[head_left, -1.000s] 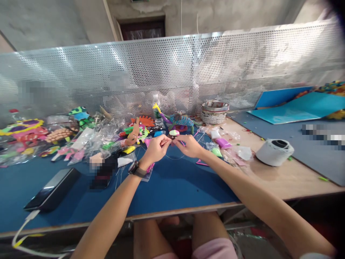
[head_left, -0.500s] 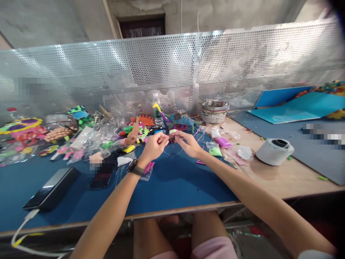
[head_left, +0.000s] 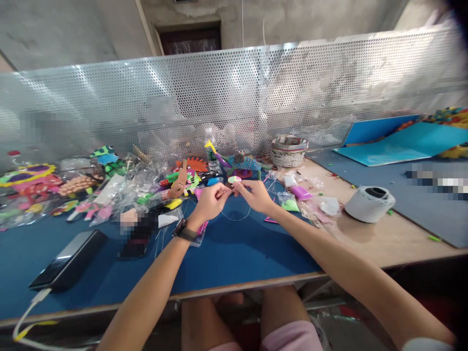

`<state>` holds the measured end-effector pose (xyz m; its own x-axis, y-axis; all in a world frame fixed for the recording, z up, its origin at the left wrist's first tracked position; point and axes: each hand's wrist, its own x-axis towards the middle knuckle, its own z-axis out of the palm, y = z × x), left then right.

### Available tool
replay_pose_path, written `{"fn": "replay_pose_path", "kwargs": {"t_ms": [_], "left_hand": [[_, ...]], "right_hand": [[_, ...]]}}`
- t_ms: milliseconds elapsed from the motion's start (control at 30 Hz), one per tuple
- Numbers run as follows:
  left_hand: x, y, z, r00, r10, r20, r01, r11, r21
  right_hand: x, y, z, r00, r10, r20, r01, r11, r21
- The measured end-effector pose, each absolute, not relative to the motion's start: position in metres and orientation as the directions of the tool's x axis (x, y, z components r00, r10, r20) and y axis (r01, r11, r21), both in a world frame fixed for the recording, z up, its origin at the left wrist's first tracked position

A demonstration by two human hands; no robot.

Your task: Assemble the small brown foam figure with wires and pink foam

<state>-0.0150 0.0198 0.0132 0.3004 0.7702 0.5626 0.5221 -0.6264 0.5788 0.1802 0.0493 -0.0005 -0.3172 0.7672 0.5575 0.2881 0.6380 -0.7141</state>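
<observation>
My left hand point(head_left: 212, 201) and my right hand point(head_left: 254, 195) meet over the middle of the table, fingertips pinched close together. A thin wire point(head_left: 236, 220) curves in a loop below and between them, and its ends run up toward both hands. Between the fingertips shows a small brown piece point(head_left: 234, 190), mostly covered by the fingers. Just above the right fingertips is a pale green and pink oval point(head_left: 234, 180); whether it is held or lies behind cannot be told. Beyond the hands lies a blue dotted clay animal point(head_left: 246, 165).
Clay figures and plastic bags point(head_left: 135, 180) crowd the left back. A phone on a black block point(head_left: 68, 258) stands front left, its white cable over the edge. Right are a woven basket point(head_left: 288, 152), a bag of green clay point(head_left: 290, 202) and a white roll point(head_left: 370, 204). A perforated metal screen point(head_left: 219, 92) rises behind.
My right fingers have closed in and curled more at the tips. The pale oval and the small brown piece show more plainly. The view has shifted slightly.
</observation>
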Motion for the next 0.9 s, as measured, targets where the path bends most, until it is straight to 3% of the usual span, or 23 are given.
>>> {"fn": "replay_pose_path", "kwargs": {"t_ms": [100,167,233,300,367,433,500,567,633,767,900], "left_hand": [[-0.013,0.019,0.012,0.321,0.764,0.56,0.521,-0.636,0.569],[-0.012,0.018,0.011,0.334,0.765,0.55,0.522,-0.636,0.568],[-0.012,0.018,0.011,0.333,0.768,0.547,0.524,-0.633,0.569],[-0.014,0.019,0.012,0.307,0.777,0.549,0.528,-0.619,0.581],[-0.016,0.02,0.014,0.253,0.794,0.553,0.526,-0.592,0.611],[-0.018,0.022,0.016,0.203,0.807,0.555,0.521,-0.569,0.637],[-0.02,0.023,0.017,0.183,0.804,0.565,0.52,-0.567,0.639],[-0.021,0.023,0.017,0.19,0.795,0.576,0.524,-0.578,0.626],[-0.02,0.023,0.015,0.195,0.792,0.579,0.518,-0.585,0.625],[-0.02,0.023,0.013,0.218,0.799,0.561,0.514,-0.583,0.629],[-0.019,0.022,0.012,0.253,0.789,0.56,0.555,-0.592,0.584]], "right_hand": [[0.172,0.056,-0.007,-0.308,0.895,0.323,0.053,0.356,-0.933],[0.169,0.059,-0.009,-0.325,0.929,0.179,-0.022,0.181,-0.983],[0.168,0.058,-0.008,-0.328,0.935,0.134,-0.034,0.13,-0.991],[0.169,0.054,-0.005,-0.282,0.934,0.219,-0.001,0.228,-0.974],[0.174,0.049,-0.001,-0.188,0.897,0.4,0.099,0.422,-0.901],[0.179,0.045,0.003,-0.156,0.79,0.593,0.263,0.612,-0.746],[0.184,0.044,0.004,-0.272,0.646,0.713,0.396,0.751,-0.529],[0.187,0.046,0.003,-0.392,0.533,0.75,0.456,0.82,-0.344],[0.188,0.049,0.001,-0.437,0.482,0.759,0.489,0.836,-0.25],[0.187,0.055,-0.002,-0.453,0.476,0.754,0.485,0.841,-0.24],[0.184,0.055,-0.003,-0.499,0.56,0.661,0.36,0.828,-0.429]]}}
